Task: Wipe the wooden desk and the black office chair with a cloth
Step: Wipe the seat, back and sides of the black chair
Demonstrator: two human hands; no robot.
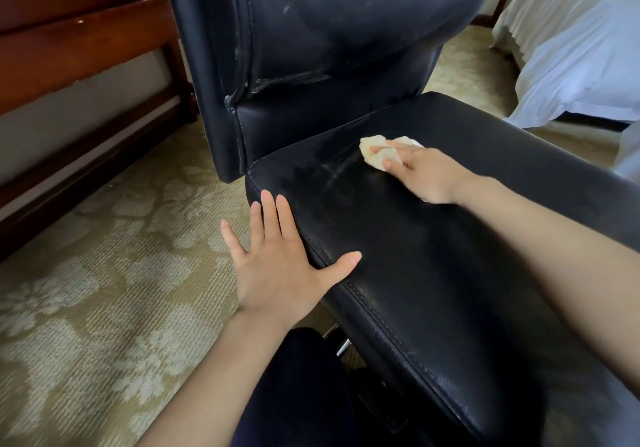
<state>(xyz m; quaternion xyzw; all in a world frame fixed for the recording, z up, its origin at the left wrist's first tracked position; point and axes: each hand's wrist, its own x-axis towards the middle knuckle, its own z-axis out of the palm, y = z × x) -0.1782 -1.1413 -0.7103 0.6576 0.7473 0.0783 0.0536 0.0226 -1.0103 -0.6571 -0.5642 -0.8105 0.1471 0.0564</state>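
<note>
The black office chair fills the middle of the view, its seat [433, 273] in front of me and its backrest [329, 30] rising behind. A crumpled pale yellow cloth [372, 157] lies on the rear part of the seat. My right hand [426, 176] holds the cloth bunched between thumb and fingers and presses it onto the leather. Faint wipe streaks show on the seat just left of the cloth. My left hand [280, 266] rests flat on the seat's left front edge, fingers spread, thumb on the seat top. The wooden desk [69, 51] stands at the left.
Patterned beige carpet [104, 308] covers the floor left of the chair. A bed with white sheets [581, 51] stands at the right behind the seat. My dark-clothed knee [298, 394] is low under the seat's front edge, beside the chair's metal base [341, 344].
</note>
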